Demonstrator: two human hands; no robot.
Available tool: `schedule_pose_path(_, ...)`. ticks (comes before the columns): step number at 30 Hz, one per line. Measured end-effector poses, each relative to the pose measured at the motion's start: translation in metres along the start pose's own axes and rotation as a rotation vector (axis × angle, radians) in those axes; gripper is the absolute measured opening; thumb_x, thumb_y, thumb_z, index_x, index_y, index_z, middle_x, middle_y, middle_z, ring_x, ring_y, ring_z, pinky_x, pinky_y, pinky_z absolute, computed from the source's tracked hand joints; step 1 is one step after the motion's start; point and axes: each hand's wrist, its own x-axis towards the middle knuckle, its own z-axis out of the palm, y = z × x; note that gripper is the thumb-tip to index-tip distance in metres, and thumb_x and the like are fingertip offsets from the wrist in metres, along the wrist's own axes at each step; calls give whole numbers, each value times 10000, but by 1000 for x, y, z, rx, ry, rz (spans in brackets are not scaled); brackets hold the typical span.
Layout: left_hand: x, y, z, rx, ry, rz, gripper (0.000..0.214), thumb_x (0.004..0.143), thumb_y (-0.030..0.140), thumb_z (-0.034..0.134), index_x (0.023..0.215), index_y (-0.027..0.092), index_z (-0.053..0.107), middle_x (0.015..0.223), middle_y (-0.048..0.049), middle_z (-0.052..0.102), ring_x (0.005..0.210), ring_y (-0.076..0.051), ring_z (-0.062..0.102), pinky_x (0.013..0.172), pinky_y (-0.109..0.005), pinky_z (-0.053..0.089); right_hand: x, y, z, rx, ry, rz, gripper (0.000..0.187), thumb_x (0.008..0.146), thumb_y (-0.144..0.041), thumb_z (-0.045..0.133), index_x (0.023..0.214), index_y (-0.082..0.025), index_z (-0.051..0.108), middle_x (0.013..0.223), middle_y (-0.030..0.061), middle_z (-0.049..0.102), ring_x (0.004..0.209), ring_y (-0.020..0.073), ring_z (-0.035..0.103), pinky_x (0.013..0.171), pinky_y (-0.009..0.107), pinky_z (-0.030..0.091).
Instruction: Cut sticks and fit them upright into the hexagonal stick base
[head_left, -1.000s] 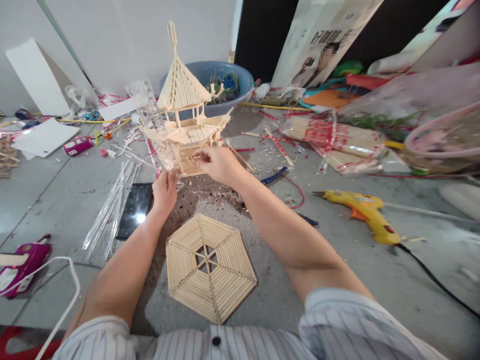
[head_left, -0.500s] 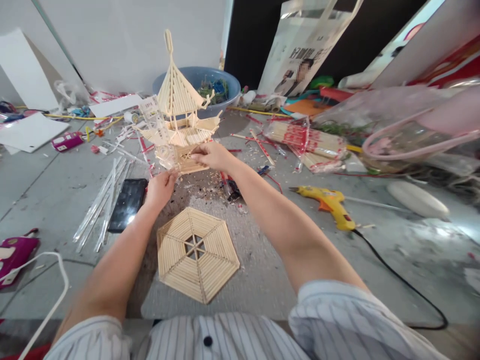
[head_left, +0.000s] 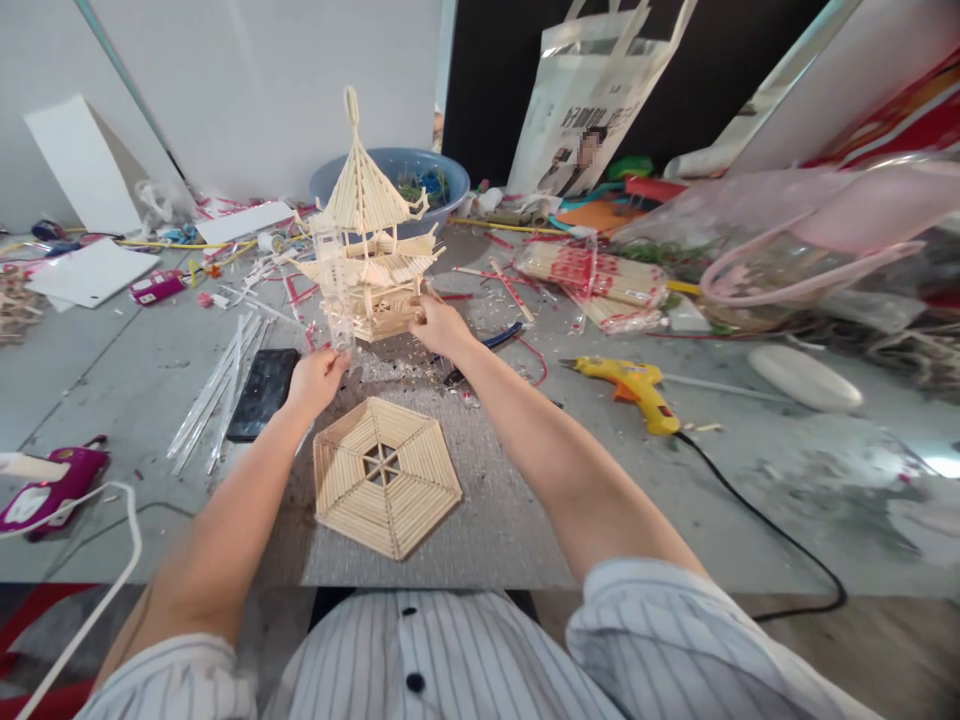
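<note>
Pagoda [head_left: 365, 255] of thin sticks stands upright on the table [head_left: 525, 500], well out from the person; the right hand [head_left: 439, 325] rests against its base on the right side, fingers curled onto the lowest tier, grip closed on the pagoda; the left hand [head_left: 316, 375] sits just below and left of the base, its grip pinched on the lower end of a clear ruler [head_left: 332, 285] that stands upright against the pagoda's left side; a flat hexagon [head_left: 384, 475] of sticks lies on the table nearer the person, between the two forearms and apart from both hands; a black phone [head_left: 262, 393] lies left of the left hand, beside clear strips [head_left: 214, 395]; a yellow glue gun [head_left: 628, 385] lies to the right, well apart from the right hand, its black cord [head_left: 757, 520] trailing toward the table edge; a blue basin [head_left: 446, 178] stands behind the pagoda; packs of sticks [head_left: 592, 280] lie to its right.
</note>
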Motion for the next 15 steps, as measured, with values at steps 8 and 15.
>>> schedule_pose_path(8,-22,-2,-12,-137,149,-82,405,843,482,464,718,155,668,540,-14,569,527,-129,497,513,-236,332,-19,-3,20,-249,-83,-54,373,887,-297,430,1194,-189,612,1115,163,669,1063,304,612,884,399,462)
schedule_pose_path(15,-30,7,-10,-407,262,-88,465,851,562,466,822,145,670,717,-76,705,657,-170,665,633,-259,516,-20,0,23,-298,-99,-141,441,890,-236,430,1308,-155,542,1175,156,650,1094,260,603,906,328,445)
